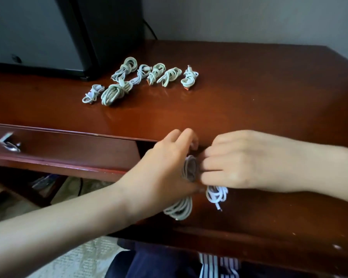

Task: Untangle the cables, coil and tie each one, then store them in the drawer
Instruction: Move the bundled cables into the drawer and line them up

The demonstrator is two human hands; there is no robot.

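Both my hands meet over the pulled-out right drawer [269, 221]. Between them is a coiled grey-white cable [189, 167], held upright. My left hand [165, 167] grips it from the left with its fingers curled over the top. My right hand [239, 159] pinches it from the right. Two more coiled white cables lie in the drawer just under my hands, one [179, 209] below my left hand and the other [217, 195] below my right. Several tied coils [141, 79] lie in a loose row on the desk top [249, 87], far from both hands.
A black monitor [78, 37] stands at the back left of the desk. The left drawer [68, 149] is closed, and its metal handle [8, 143] shows at the far left. My lap is under the desk edge.
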